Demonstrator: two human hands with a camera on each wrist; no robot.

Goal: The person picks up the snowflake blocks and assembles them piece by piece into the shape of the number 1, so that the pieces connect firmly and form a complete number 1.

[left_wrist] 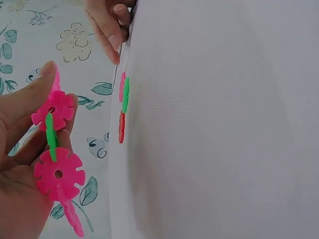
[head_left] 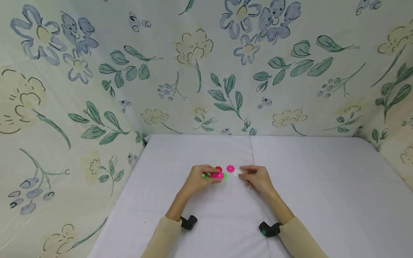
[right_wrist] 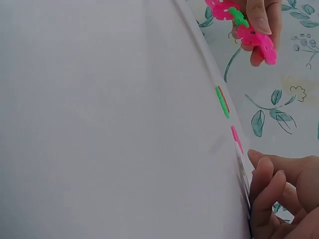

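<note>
My left hand (head_left: 198, 178) pinches a chain of slotted plastic snowflake discs (left_wrist: 59, 174) between thumb and fingers, held above the table. Pink discs make up most of the chain, with a green one edge-on among them. My right hand (head_left: 258, 178) is at the table to the right, thumb and forefinger apart beside white snowflake discs (head_left: 237, 172). Its fingertips seem to touch the white pieces, partly hiding them. Between the hands lie a loose pink disc (head_left: 230, 168), a red disc (head_left: 218, 168) and a green disc (head_left: 225, 176); the left hand and chain partly cover the last two.
A white cloth with a crease (head_left: 251, 148) covers the table (head_left: 322, 193). Flower-patterned fabric (head_left: 200, 71) hangs behind it and along the sides. Each wrist carries a black camera mount, one on the left (head_left: 189, 222) and one on the right (head_left: 269, 229).
</note>
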